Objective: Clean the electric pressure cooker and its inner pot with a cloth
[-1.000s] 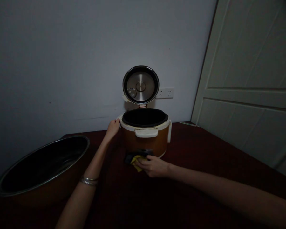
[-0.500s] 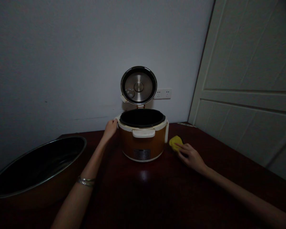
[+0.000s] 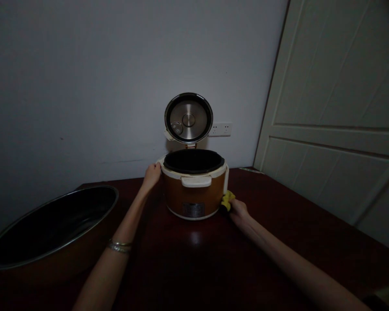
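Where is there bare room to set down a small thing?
Bare tabletop shows in front of the cooker, between left forearm and right forearm, and beyond the right forearm toward the door. It is crowded at the cooker's sides, by the left hand and the right hand with its yellow cloth, and far left, by the pot.

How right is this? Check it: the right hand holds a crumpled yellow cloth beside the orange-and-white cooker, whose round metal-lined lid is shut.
Not shut: the head view shows the round metal-lined lid raised open. The right hand does hold the crumpled yellow cloth beside the orange-and-white cooker.
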### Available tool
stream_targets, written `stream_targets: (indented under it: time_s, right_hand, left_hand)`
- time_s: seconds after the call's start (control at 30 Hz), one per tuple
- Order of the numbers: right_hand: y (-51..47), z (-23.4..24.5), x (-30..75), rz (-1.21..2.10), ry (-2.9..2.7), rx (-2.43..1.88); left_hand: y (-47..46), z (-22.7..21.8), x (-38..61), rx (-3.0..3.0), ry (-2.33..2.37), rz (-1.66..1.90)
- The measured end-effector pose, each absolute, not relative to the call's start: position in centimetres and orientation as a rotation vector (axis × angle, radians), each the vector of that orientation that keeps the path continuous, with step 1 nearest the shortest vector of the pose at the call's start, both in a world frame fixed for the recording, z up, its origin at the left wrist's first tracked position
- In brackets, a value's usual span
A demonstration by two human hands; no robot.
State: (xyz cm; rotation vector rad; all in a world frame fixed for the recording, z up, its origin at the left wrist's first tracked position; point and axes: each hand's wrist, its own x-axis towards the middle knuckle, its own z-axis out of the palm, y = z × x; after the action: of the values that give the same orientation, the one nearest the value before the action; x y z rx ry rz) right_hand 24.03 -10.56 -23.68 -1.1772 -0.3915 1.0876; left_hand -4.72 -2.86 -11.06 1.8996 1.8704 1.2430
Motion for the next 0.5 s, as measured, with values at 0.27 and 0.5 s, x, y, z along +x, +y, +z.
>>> stream_targets:
  time_s: [0.27,0.5]
  right_hand:
    - [-15.7,-22.6,20.0,1.172,-0.335,-1.07]
    - [-19.4,-23.5,18.9,1.353,-0.66,-1.121]
  left_hand:
    - [-2.7,-11.0,-4.4,1.927,1.923,1.212]
    - [-2.7,-11.3,-4.4,1.87,1.897,1.244]
